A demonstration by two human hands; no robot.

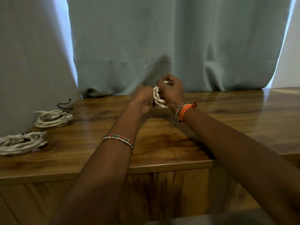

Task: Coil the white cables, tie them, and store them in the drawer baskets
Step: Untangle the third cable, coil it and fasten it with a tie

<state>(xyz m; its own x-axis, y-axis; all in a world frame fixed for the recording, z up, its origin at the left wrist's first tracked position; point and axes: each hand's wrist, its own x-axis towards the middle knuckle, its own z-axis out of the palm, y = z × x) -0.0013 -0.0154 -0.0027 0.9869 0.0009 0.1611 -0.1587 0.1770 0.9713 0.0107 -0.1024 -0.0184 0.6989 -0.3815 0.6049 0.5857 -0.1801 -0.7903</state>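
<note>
A coiled white cable (158, 98) hangs between my two hands, just above the wooden table (162, 143) near its far edge. My left hand (143, 96) grips the coil's left side with curled fingers. My right hand (172, 90) holds the coil's right side, and a cable end shows at its fingertips. At the left of the table lie two more white cable bundles, one a round coil (53, 118) with a dark tie, the other (22, 142) at the frame's left edge. No drawer or basket is in view.
A loose black tie (65, 104) lies behind the round coil. A pale green curtain (162, 46) hangs along the table's back edge. The table's front edge (146, 168) runs below my forearms, with wood panelling under it.
</note>
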